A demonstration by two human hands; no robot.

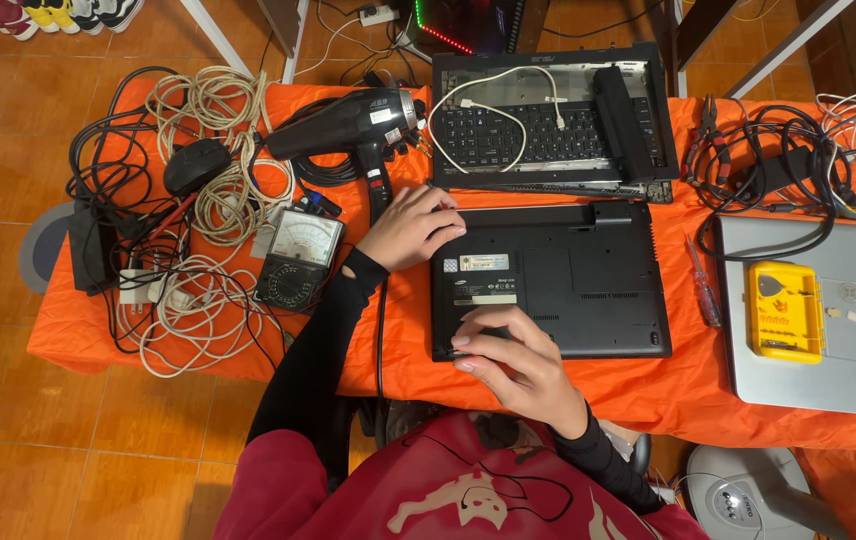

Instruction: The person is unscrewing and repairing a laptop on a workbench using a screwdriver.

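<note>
Black laptop (pixel 558 280) lies underside up between both hands. Left hand (pixel 410 228) rests flat on its far-left corner, fingers loose; right hand (pixel 513 360) presses its near-left edge, gripping nothing. Judgement: hold the corner steady, lift evenly. Multimeter (pixel 298 258) left of the left hand.

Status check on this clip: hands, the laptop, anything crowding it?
Left hand flat on the upside-down black laptop, far-left corner. Right hand fingers on its near-left edge. Nothing gripped. Hair dryer and multimeter lie close on the left.
</note>
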